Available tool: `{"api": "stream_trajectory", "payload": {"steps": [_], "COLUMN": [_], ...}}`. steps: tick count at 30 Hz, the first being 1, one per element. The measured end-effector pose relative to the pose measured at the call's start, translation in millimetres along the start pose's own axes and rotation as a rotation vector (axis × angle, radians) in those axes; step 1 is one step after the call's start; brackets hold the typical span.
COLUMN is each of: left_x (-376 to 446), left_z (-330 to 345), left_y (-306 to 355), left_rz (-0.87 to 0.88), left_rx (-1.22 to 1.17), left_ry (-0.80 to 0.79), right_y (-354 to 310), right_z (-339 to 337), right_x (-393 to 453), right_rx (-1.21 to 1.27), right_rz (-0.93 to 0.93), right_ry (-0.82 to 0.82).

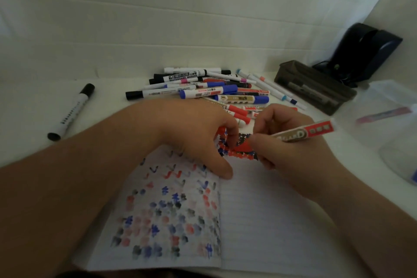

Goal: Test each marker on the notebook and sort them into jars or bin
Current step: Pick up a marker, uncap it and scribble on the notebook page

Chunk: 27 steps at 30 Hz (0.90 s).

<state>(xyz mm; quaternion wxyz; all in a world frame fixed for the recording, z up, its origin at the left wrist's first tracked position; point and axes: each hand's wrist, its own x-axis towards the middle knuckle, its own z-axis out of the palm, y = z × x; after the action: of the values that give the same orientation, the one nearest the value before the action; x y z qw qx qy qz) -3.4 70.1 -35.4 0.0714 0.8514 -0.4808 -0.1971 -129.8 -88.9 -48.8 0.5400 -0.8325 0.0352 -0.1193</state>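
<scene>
An open lined notebook (259, 221) lies in front of me, its left page covered in red, blue and black test marks. My right hand (291, 149) grips a red-and-gold marker (306, 134), its tip down among red and dark scribbles at the top of the page. My left hand (198, 137) rests curled on the notebook beside it, with something red between its fingertips, apparently the cap. A pile of markers (209, 91) lies just beyond the notebook.
A lone black marker (71, 111) lies to the left. A dark brown tray (316, 87) holding a marker sits at back right, with a dark blue device (365, 52) behind it. Clear plastic containers (388, 124) stand at the right edge.
</scene>
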Motion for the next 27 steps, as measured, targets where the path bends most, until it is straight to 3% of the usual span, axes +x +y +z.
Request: {"api": "stream_trajectory", "payload": {"steps": [10,27], "left_x": [2.7,2.6], "left_z": [1.0,1.0], "left_y": [-4.0,-2.4], "left_rz": [0.018,0.026], "left_rx": [-0.030,-0.026], "left_ry": [-0.014,-0.016], "right_y": [3.4,4.4], "right_z": [6.3,5.1], "right_x": [2.0,0.3], "right_rx": [-0.090,-0.055], "right_rz": [0.152,0.159], "right_ry": [0.002,-0.010]}}
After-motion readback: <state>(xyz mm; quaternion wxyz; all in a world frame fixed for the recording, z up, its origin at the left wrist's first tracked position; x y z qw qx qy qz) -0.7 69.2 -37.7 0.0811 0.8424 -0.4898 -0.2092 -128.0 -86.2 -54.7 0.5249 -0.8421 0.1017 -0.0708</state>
